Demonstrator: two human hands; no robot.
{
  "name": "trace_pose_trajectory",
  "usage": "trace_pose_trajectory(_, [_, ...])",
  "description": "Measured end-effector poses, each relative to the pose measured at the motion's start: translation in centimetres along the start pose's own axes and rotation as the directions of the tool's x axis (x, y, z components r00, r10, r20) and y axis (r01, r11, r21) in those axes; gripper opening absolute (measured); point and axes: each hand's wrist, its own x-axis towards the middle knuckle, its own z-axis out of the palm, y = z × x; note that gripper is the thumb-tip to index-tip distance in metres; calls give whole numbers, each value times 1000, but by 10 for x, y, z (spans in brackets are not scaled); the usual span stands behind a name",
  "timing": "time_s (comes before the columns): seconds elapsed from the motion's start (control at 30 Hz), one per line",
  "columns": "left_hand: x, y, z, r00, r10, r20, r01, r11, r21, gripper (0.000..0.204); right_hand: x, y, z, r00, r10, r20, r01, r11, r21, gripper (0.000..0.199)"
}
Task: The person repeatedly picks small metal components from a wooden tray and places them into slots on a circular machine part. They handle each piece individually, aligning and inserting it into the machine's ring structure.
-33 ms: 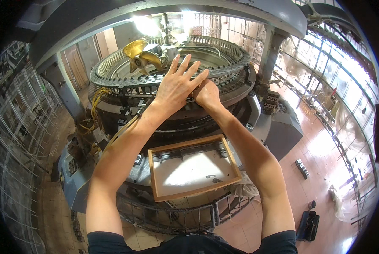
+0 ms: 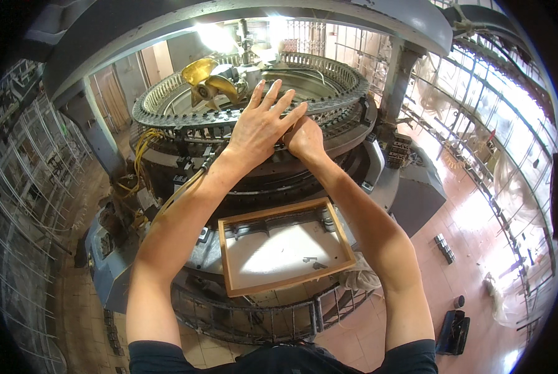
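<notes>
My left hand [image 2: 259, 129] rests on the front rim of the large toothed metal ring [image 2: 185, 119] of a round knitting machine, its fingers stretched and spread. Close against it on the right, my right hand [image 2: 305, 138] is curled at the ring's front side. The right fingertips are hidden, so what they grip cannot be made out. Below my forearms lies a wooden-framed tray [image 2: 224, 262] with a white bottom. Dark curved metal pieces [image 2: 254, 228] line its far side, and a few small dark parts [image 2: 316, 263] lie near its front right.
A brass-coloured fan [image 2: 211, 84] stands inside the ring. Yellow cables [image 2: 143, 153] hang at the left, and grey posts [image 2: 399, 81] flank the machine. Curved dark rails [image 2: 254, 321] run below the tray. A black open case [image 2: 453, 332] sits on the tiled floor at right.
</notes>
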Motion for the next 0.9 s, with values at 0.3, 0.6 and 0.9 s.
trace_pose_trajectory(0.3, [0,0,0,1000,-7,-8,7,999,-39,91,3,-3,-3,996,65,54,-63,997,-52,33])
trace_pose_trajectory(0.6, [0,1,2,999,-13,33,14,1000,-15,96,5,-4,-4,990,112,80,-106,991,-77,35])
trace_pose_trajectory(0.9, [2,3,1,1000,0,24,0,1000,13,95,7,7,4,998,50,24,-49,998,-41,35])
